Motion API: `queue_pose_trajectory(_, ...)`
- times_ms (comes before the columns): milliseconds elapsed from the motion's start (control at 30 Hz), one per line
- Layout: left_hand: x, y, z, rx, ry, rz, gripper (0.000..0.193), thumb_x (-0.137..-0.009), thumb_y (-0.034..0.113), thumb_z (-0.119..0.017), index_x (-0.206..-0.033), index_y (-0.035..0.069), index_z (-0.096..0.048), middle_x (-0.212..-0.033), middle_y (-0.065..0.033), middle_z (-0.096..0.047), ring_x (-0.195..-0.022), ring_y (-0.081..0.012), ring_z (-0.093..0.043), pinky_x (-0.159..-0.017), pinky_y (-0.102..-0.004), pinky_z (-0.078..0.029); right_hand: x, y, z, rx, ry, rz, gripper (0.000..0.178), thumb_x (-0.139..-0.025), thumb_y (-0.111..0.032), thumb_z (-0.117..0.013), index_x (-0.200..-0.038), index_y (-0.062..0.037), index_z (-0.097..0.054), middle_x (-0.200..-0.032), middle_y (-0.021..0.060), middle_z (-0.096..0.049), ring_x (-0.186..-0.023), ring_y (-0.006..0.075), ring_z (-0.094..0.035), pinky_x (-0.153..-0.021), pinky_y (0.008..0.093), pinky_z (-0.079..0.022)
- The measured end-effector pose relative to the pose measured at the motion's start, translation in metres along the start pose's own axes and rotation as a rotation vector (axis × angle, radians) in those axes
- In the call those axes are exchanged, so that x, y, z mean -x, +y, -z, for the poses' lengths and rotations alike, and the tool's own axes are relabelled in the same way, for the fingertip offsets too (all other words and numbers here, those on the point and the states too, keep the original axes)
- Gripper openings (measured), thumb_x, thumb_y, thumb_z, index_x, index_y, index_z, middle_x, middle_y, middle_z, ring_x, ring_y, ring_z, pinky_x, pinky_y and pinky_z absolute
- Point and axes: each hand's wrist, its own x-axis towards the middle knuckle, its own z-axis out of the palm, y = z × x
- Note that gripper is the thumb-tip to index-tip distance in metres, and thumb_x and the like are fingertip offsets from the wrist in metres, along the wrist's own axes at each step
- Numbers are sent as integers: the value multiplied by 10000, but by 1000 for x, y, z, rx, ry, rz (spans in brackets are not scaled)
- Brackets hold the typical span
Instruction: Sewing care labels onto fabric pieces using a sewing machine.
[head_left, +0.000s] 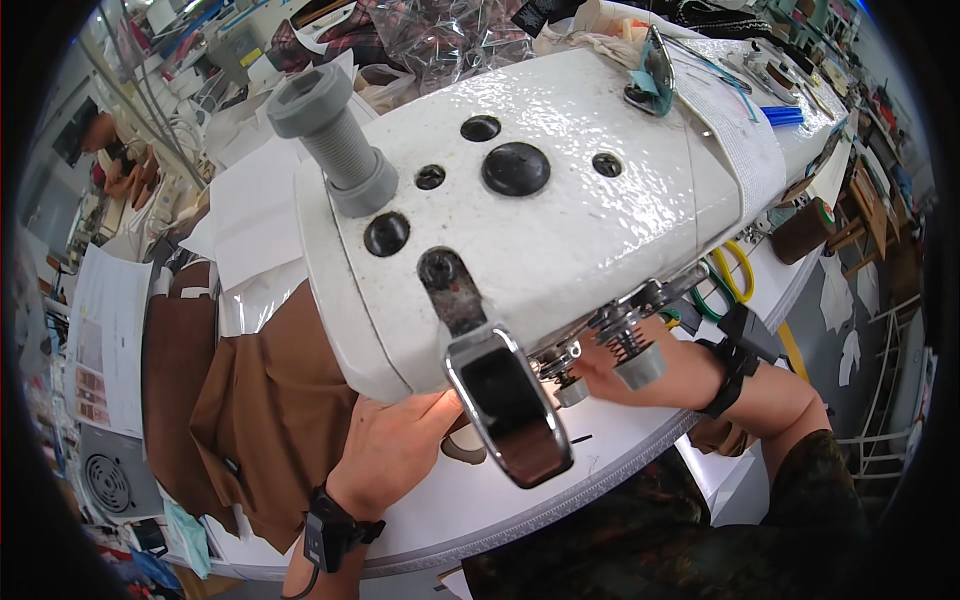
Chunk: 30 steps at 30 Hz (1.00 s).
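Note:
A white sewing machine head (pixel 620 210) fills the middle and covers the area under its needle end. My left hand (pixel 392 450) reaches in at its lower left edge, beside brown fabric (pixel 275 420) on the table; its fingertips are out of sight. From the right comes my right hand (pixel 608 375), partly covered by the grey tension knobs (pixel 640 366), so its fingers barely show. Whether either hand holds anything is hidden. A shiny metal lever (pixel 510 405) juts from the machine in front of the gap between my hands.
Yellow-handled scissors (pixel 738 270) and a brown thread cone (pixel 803 232) sit right of the machine. Printed sheets (pixel 105 335) hang at the left. A grey screw post (pixel 335 140) rises from the machine top. The white table (pixel 520 500) has a curved near edge.

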Motion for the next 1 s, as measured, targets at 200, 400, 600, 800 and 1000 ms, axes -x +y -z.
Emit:
queue_pose_trajectory(200,3,-4,-5,4,76,-48,338,-795,-74,-632,-1083,90,-696,-824,-74,-614,-779,-265,-642,-708,-427,-467,-6,7,3,20,173,-53,105,-849,-138,-793,-898,-45,-799,-797,123,-727,-736,330,-713,-637,421,-545)
queue_pose_trajectory(400,2,-8,-6,137,-91,31,340,-876,-4,-628,-1194,65,-726,-997,-73,-744,-895,-281,-701,-731,-414,-528,-4,3,-3,-67,244,-58,94,-815,-132,-799,-856,-51,-775,-736,109,-686,-687,337,-683,-638,434,-537)
queue_pose_trajectory(600,0,-4,2,120,-36,-9,342,-851,-23,-627,-1168,55,-729,-968,-87,-746,-865,-301,-703,-713,-417,-533,8,2,-12,241,-113,297,254,-771,-212,-821,-756,-7,-673,-933,106,-648,-980,290,-651,-846,405,-522)
queue_pose_trajectory(800,1,-11,-2,105,-60,-1,291,-853,-19,-634,-1111,63,-743,-928,-86,-747,-852,-315,-711,-745,-412,-546,12,6,-19,156,-1,312,260,-744,-214,-828,-838,-1,-710,-1001,115,-687,-1035,295,-673,-854,387,-529)
queue_pose_trajectory(1000,-1,-16,0,112,-91,76,251,-859,-1,-663,-1075,69,-771,-943,-101,-747,-941,-330,-714,-823,-444,-560,13,13,-22,207,-46,285,237,-739,-129,-821,-899,-30,-678,-981,77,-677,-968,251,-676,-809,371,-529)
